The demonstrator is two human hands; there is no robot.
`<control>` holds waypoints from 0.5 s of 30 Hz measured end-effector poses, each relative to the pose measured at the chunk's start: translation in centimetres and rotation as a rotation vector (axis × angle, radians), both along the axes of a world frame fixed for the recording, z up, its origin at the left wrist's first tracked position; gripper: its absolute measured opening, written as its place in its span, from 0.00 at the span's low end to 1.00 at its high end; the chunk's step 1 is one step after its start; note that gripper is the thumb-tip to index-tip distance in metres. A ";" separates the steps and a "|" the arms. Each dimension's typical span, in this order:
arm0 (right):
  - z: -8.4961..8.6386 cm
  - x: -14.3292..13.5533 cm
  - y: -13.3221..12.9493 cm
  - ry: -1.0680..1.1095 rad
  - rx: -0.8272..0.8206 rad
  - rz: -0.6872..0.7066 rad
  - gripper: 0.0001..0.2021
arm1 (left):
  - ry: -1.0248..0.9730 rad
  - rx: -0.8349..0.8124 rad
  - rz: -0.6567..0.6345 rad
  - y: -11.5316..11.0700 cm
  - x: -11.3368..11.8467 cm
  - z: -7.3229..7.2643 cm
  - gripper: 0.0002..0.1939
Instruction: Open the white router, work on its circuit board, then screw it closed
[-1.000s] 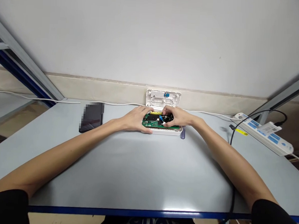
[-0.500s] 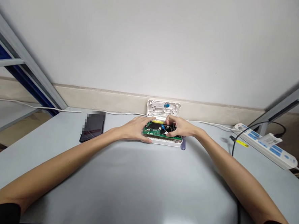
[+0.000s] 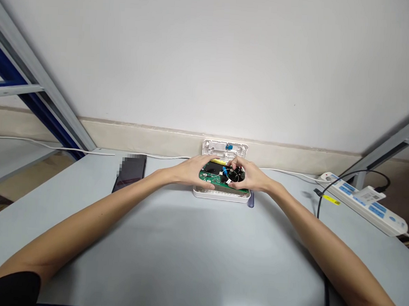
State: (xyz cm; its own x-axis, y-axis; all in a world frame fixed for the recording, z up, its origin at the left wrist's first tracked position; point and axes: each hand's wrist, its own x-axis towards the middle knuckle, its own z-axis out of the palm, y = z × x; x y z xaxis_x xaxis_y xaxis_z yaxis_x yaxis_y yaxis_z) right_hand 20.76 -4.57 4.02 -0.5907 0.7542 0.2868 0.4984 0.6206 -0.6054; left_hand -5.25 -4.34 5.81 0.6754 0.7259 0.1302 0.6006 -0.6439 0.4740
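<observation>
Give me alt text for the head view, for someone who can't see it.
A left hand and right hand hold a green circuit board at a white casing on a grey table, with a white shell behind. A dark device lies left, a power strip right.

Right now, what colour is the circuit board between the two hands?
Green, with black areas on top; the circuit board shows best in the head view.

A green circuit board (image 3: pixel 211 179), partly black on top, seems slightly raised over its open white case (image 3: pixel 220 197), near the desk's (image 3: pixel 184 253) back edge.
</observation>
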 end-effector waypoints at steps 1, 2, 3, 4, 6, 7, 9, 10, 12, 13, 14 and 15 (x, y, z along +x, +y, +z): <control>0.1 0.1 0.0 0.008 -0.005 0.010 0.20 | -0.009 -0.018 -0.003 0.0 0.1 0.4 0.48; 0.3 0.1 0.0 0.013 -0.010 0.020 0.20 | -0.025 -0.035 -0.003 -0.1 0.2 0.8 0.47; 0.4 0.2 0.0 0.011 -0.011 0.030 0.20 | -0.042 -0.052 0.000 -0.3 0.4 1.3 0.46; 0.6 0.4 0.0 0.001 -0.009 0.037 0.19 | -0.056 -0.063 0.006 -0.5 0.5 1.7 0.46; 0.9 0.6 -0.1 -0.032 -0.005 0.048 0.21 | -0.072 -0.064 0.026 -1.0 0.7 2.4 0.44; 1.1 0.7 -0.1 -0.054 -0.009 0.054 0.23 | -0.073 -0.057 0.038 -1.3 0.8 2.7 0.44; 1.4 0.7 -0.3 -0.096 -0.032 0.080 0.32 | -0.066 -0.045 0.057 -2.0 1.0 3.1 0.43; 1.5 0.7 -0.4 -0.111 -0.048 0.102 0.36 | -0.063 -0.041 0.066 -2.3 1.1 3.3 0.42; 1.8 0.6 -0.7 -0.129 -0.077 0.149 0.43 | -0.051 -0.029 0.085 -2.8 1.3 3.4 0.40; 1.9 0.5 -0.9 -0.132 -0.087 0.167 0.44 | -0.045 -0.021 0.092 -3.0 1.4 3.4 0.40; 1.9 0.4 -1.0 -0.135 -0.094 0.174 0.45 | -0.039 -0.012 0.099 -3.1 1.5 3.4 0.40; 2.0 0.4 -1.1 -0.138 -0.097 0.170 0.45 | -0.032 -0.008 0.102 -3.2 1.5 3.4 0.41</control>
